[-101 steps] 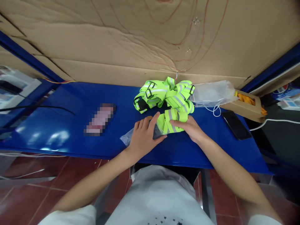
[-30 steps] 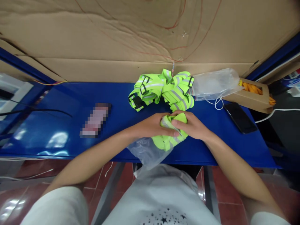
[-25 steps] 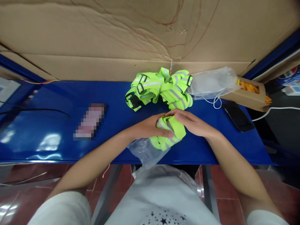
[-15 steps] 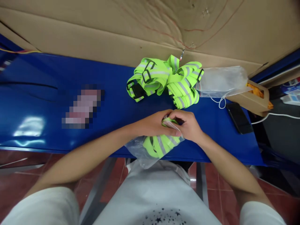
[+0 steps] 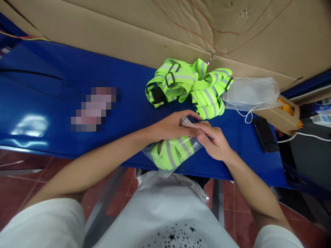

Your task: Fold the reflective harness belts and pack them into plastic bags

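Observation:
A clear plastic bag [image 5: 165, 172] with a folded neon-yellow reflective strap [image 5: 172, 153] inside hangs over the table's front edge. My left hand [image 5: 178, 125] is closed around the upper part of the bag, thumb and fingers round its mouth. At the right side of the same opening, my right hand [image 5: 213, 139] pinches the plastic between thumb and fingers. Just beyond my hands lies a pile of neon-yellow straps [image 5: 181, 81] with grey stripes and black buckles.
On the blue table [image 5: 124, 79] lie a pixelated object [image 5: 94, 108] at left, a clear plastic packet [image 5: 254, 93], a black phone [image 5: 266, 135] and a cardboard box [image 5: 284, 119] at right. A cardboard sheet [image 5: 129, 31] stands behind.
The strap's end at the bag's mouth no longer shows; the plastic there is drawn together. My right hand has shifted to a pinch on it. The view has tilted slightly.

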{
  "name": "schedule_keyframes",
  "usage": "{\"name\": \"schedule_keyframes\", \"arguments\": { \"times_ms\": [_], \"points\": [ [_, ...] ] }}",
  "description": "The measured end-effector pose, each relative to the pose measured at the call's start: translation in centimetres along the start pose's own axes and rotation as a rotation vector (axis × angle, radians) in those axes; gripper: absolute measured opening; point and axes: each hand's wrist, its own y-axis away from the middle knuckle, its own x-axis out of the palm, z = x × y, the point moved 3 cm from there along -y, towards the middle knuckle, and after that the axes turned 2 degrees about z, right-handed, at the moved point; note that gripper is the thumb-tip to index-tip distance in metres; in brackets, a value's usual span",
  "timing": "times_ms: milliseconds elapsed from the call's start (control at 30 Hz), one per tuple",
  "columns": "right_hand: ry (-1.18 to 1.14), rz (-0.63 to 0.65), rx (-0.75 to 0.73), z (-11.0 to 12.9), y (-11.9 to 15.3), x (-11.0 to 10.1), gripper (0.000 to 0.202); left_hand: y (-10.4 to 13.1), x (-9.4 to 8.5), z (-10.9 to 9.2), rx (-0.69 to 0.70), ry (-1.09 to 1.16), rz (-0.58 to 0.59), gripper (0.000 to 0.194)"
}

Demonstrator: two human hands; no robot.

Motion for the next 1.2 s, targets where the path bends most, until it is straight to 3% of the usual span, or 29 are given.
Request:
{"name": "schedule_keyframes", "arguments": {
  "times_ms": [167, 267, 367, 433, 500, 600, 733, 900, 1200],
  "points": [
    [-0.039, -0.184, 0.068, 0.1, 0.1, -1.3, 0.03, 0.4, -0.3, -0.5, -0.004, 0.265, 0.05, 0.087],
    [-0.196, -0.055, 0.072, 0.0, 0.0, -1.4, 0.041, 0.3, -0.1, 0.0, -0.023, 0.36, 0.067, 0.088],
    [-0.309, 0.106, 0.051, -0.2, -0.3, -0.5, 0.049, 0.0, 0.6, 1.0, -0.024, 0.311, 0.045, 0.073],
    [-0.332, 0.062, 0.075, -0.5, -0.4, -0.2, 0.045, -0.2, 1.0, 1.3, -0.006, 0.258, 0.027, 0.065],
    [-0.305, -0.076, 0.111, -0.8, -0.5, -0.4, 0.036, -0.3, 1.2, 1.4, -0.005, 0.238, 0.004, 0.062],
    [-0.132, -0.233, 0.086, -0.8, -0.5, -1.5, 0.027, -0.4, 0.6, 1.2, -0.039, 0.253, -0.058, 0.064],
    [-0.003, -0.171, 0.029, -0.8, -0.9, -2.0, 0.024, -0.5, -1.1, 0.5, -0.037, 0.215, -0.106, 0.058],
    [-0.204, -0.174, 0.133, -1.8, -0.9, -1.7, 0.022, -0.5, -2.2, -0.2, -0.011, 0.181, -0.056, 0.049],
    [-0.325, -0.204, 0.288, -2.5, -1.1, -2.0, 0.033, -0.6, -2.6, -0.2, 0.01, 0.154, -0.157, 0.064]
  ]
}}
